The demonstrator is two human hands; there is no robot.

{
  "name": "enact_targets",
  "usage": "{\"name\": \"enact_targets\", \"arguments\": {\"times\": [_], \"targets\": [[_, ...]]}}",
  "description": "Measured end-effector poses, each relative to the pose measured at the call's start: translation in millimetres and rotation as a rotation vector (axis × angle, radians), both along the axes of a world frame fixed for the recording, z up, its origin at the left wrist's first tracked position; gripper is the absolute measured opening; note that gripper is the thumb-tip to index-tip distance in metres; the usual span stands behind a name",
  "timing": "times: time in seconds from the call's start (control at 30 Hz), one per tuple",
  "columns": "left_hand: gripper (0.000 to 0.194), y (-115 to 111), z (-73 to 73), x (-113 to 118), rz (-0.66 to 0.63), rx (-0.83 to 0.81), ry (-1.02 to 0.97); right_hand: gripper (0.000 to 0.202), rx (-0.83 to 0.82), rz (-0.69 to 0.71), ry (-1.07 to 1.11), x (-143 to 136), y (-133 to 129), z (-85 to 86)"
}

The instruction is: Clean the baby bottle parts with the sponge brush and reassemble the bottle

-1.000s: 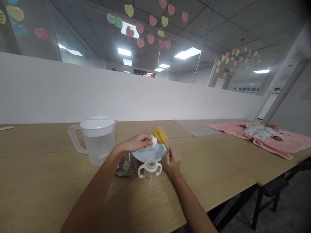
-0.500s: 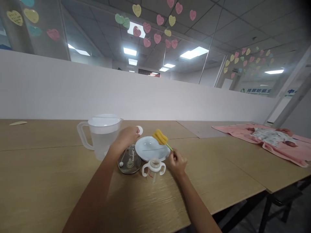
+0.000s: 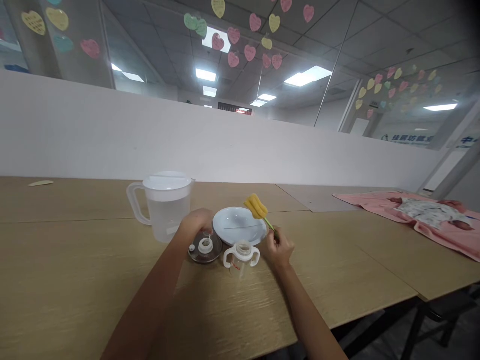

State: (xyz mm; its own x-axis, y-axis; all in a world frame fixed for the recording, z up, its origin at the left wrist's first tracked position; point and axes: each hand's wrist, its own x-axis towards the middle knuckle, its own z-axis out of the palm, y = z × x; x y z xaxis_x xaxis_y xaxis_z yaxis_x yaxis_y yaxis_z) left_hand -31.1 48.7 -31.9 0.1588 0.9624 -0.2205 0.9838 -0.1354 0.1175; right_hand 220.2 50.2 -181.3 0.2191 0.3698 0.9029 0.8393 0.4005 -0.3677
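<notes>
My right hand is closed round the green handle of a yellow sponge brush, its head raised above the right rim of a white bowl. My left hand reaches over the back of a round metal tray; its fingers are pressed together at a small clear item too hidden to name. A white ring and a small white-ended piece lie on the tray. In front of the bowl stands an open clear bottle with two white handles.
A lidded clear pitcher with liquid stands left of the tray. On the far right, a doll in patterned clothes lies on a pink cloth. A white partition runs behind the table.
My left hand has come down to the tray, and the white ring it held is now on the tray. The view has shifted slightly; my right hand still holds the brush.
</notes>
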Motion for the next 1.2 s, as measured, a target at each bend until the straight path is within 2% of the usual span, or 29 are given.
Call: {"name": "enact_targets", "arguments": {"times": [0.1,0.17,0.23,0.33,0.4,0.47,0.57,0.63,0.73,0.83,0.9,1.0,1.07,1.2], "targets": [[0.013,0.7,1.5,-2.4,0.031,-0.01,0.024,0.03,0.0,0.01,-0.007,1.1,2.2,-2.2],[0.016,-4.0,8.2,-0.6,0.018,0.011,0.023,0.029,-0.001,0.013,-0.001,1.0,3.1,-3.0],[0.022,-14.6,17.8,6.3,-0.035,0.035,0.0,0.028,0.001,0.011,0.009,0.4,3.2,-3.0],[0.036,-38.1,28.0,27.2,-0.197,0.014,-0.082,0.027,0.003,0.006,0.007,-0.5,2.1,-1.4],[0.052,-52.5,26.3,45.6,-0.338,-0.016,-0.149,0.027,-0.008,0.015,-0.001,-0.7,0.9,0.2],[0.068,-61.7,18.4,62.9,-0.423,-0.019,-0.095,0.028,-0.02,0.026,-0.001,-0.5,0.0,1.6],[0.064,-65.0,6.4,77.4,-0.445,-0.009,0.053,0.03,-0.029,0.024,0.019,-0.6,0.0,2.5],[0.056,-64.0,6.3,76.5,-0.454,0.008,0.011,0.03,-0.04,0.017,0.035,-1.3,0.2,2.5],[0.049,-63.2,20.3,63.1,-0.517,0.013,-0.171,0.031,-0.055,0.021,0.066,-3.0,-0.7,3.6],[0.049,-62.4,38.7,46.2,-0.573,0.037,-0.442,0.035,-0.07,0.028,0.146,-3.9,-3.0,6.6],[0.052,-59.0,45.3,37.6,-0.586,0.045,-0.666,0.039,-0.082,0.043,0.202,-3.6,-4.3,8.4],[0.059,-48.1,43.1,31.1,-0.527,0.058,-0.898,0.049,-0.111,0.083,0.261,-2.9,-4.5,9.3],[0.061,-39.0,36.6,30.5,-0.462,0.115,-0.967,0.057,-0.142,0.08,0.316,-2.8,-3.6,9.1],[0.056,-23.8,23.1,33.1,-0.371,0.407,-0.879,0.064,-0.194,-0.029,0.481,-1.8,-2.4,11.4]]}}
